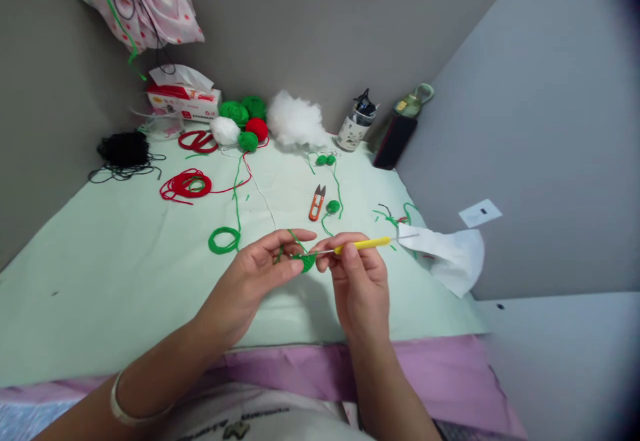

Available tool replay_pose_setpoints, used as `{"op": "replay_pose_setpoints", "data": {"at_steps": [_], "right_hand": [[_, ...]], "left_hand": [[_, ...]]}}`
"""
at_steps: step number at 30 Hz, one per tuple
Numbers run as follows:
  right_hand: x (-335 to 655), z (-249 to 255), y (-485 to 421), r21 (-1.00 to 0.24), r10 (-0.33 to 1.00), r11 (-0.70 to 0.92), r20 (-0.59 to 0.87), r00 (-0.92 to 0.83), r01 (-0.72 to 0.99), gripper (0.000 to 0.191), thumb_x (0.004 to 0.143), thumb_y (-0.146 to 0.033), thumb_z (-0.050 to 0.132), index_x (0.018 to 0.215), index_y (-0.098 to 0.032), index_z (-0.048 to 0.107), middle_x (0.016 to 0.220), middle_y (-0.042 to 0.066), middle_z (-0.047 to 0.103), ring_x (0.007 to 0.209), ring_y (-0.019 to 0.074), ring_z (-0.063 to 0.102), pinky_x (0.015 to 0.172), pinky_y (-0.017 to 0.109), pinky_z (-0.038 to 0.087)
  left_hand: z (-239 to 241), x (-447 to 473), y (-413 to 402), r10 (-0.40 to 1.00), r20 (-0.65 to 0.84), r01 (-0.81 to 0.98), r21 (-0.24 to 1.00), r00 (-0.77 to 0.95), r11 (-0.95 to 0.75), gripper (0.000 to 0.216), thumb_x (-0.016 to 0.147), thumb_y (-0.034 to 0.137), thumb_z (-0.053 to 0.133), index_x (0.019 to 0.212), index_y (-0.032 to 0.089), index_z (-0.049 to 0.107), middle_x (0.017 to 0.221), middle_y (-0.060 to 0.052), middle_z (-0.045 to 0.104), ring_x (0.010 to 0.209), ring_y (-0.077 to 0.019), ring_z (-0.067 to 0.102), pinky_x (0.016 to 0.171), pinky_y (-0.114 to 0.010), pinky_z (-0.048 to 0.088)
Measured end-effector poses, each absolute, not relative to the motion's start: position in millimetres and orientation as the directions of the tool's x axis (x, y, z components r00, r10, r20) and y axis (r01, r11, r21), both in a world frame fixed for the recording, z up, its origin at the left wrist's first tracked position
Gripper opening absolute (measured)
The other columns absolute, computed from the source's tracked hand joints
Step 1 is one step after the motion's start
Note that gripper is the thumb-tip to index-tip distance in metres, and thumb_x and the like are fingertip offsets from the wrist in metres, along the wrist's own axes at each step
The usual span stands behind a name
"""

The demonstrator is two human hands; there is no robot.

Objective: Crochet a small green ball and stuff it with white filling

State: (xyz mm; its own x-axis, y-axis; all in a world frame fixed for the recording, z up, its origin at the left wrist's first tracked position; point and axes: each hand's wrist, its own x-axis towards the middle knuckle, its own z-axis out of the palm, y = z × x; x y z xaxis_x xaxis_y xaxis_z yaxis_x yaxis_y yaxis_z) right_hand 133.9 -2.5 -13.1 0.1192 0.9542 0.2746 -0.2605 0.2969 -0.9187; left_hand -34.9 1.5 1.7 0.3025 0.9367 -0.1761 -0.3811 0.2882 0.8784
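Note:
My left hand [260, 271] pinches a small green crochet piece [306, 261], and green yarn [235, 194] runs over its forefinger and away toward the back of the table. My right hand [357, 274] is closed on a yellow-handled crochet hook [364, 244], whose metal tip points into the green piece. Both hands hover just above the pale green table cover [125, 274], close together near its front middle. A small coil of green yarn [224, 240] lies to the left of my left hand.
Orange thread snips [317, 202] and small green crochet rounds [326, 160] lie beyond the hands. At the back are yarn balls [245, 124], white stuffing [296, 121], a tissue box [184, 101], a cup [355, 129], red yarn [186, 184] and black yarn [123, 150]. White tissue [447, 251] lies at right.

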Motion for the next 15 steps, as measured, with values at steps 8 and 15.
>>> {"op": "replay_pose_setpoints", "data": {"at_steps": [8, 15], "right_hand": [[136, -9, -17, -0.882, 0.879, 0.466, 0.471, 0.073, 0.072, 0.021, 0.107, -0.022, 0.053, 0.107, -0.026, 0.074, 0.097, 0.003, 0.079, 0.08, 0.0158, 0.073, 0.074, 0.032, 0.061], [132, -18, -20, -0.372, 0.574, 0.716, 0.795, -0.195, 0.591, 0.034, 0.1, -0.012, 0.058, 0.128, -0.029, 0.069, 0.106, 0.008, 0.08, 0.095, 0.0224, 0.076, 0.076, 0.037, 0.063]], "left_hand": [[-4, -37, 1, 0.971, -0.108, -0.269, 0.949, 0.213, 0.165, 0.026, 0.085, 0.028, 0.083, 0.111, 0.032, 0.084, 0.093, -0.001, 0.065, 0.088, -0.0173, 0.052, 0.082, -0.027, 0.043], [-3, -30, -2, 0.98, -0.118, -0.324, 0.932, 0.16, 0.165, 0.041, 0.082, 0.023, 0.087, 0.121, 0.031, 0.08, 0.087, 0.002, 0.063, 0.076, -0.0124, 0.052, 0.078, -0.024, 0.046]]}}
